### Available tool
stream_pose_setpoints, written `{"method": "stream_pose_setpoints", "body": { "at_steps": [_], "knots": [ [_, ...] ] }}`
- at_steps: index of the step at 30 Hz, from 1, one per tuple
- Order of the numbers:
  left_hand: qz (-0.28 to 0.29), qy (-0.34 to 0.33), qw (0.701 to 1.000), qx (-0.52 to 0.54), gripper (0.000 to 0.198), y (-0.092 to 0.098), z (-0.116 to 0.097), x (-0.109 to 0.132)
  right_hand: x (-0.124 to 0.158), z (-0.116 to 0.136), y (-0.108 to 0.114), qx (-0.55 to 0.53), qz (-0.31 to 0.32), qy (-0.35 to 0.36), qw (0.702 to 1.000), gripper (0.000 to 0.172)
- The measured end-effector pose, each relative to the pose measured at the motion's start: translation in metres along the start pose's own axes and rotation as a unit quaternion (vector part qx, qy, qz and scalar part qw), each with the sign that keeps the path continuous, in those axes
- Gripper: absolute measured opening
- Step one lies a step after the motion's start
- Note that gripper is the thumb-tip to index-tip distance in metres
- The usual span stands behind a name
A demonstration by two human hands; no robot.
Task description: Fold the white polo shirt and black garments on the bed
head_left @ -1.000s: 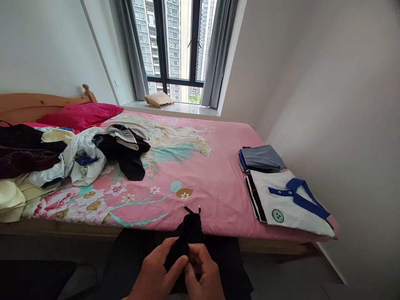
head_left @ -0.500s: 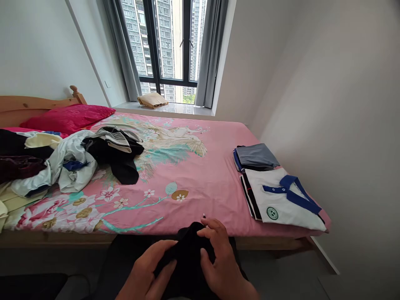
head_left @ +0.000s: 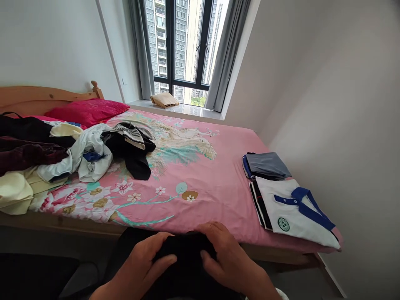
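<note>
In my lap, just in front of the bed edge, lies a bunched black cloth garment (head_left: 184, 250). My left hand (head_left: 142, 260) grips its left side, and my right hand (head_left: 223, 254) presses over its right side, fingers curved on the fabric. Both hands are close to the bed's pink edge but do not appear to touch it. The garment's drawstring cord is hidden. More black fabric runs down below my hands, and I cannot tell its shape.
A pink floral bedsheet (head_left: 187, 183) covers the wooden bed. A heap of mixed clothes (head_left: 84, 152) lies to the left, with a red pillow (head_left: 87, 111) behind it. On the right are a folded grey garment (head_left: 267, 165) and a folded white polo shirt (head_left: 293, 212).
The black cord with pale tips no longer shows above the cloth. My hands have moved apart and now lie over the bunched garment. The view has shifted slightly.
</note>
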State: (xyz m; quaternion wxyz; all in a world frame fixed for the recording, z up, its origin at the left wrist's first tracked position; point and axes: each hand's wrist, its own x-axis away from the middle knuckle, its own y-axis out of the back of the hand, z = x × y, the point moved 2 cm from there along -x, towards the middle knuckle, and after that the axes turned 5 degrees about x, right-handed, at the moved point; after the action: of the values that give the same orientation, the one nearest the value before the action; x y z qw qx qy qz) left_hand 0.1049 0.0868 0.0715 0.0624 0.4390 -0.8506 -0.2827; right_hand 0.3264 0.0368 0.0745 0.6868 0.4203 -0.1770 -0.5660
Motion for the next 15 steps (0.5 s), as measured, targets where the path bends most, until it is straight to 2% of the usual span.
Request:
{"method": "stream_pose_setpoints", "body": {
  "at_steps": [3, 5, 10, 15],
  "knots": [
    [0.004, 0.002, 1.000, 0.012, 0.022, -0.002, 0.002, 0.009, 0.003, -0.001, -0.013, -0.019, 0.002, 0.002, 1.000, 0.068],
    [-0.005, 0.018, 1.000, 0.025, 0.022, -0.003, 0.002, 0.014, 0.008, -0.006, -0.022, -0.039, -0.020, 0.005, 0.999, 0.071],
    [0.002, 0.049, 0.998, 0.045, 0.027, 0.002, -0.003, 0.018, 0.020, -0.019, -0.023, -0.055, -0.079, 0.032, 0.995, 0.043],
    [0.009, 0.017, 1.000, 0.003, 0.031, 0.005, -0.009, 0.018, 0.018, -0.022, -0.009, -0.008, -0.061, 0.041, 0.997, 0.044]
  ]
}}
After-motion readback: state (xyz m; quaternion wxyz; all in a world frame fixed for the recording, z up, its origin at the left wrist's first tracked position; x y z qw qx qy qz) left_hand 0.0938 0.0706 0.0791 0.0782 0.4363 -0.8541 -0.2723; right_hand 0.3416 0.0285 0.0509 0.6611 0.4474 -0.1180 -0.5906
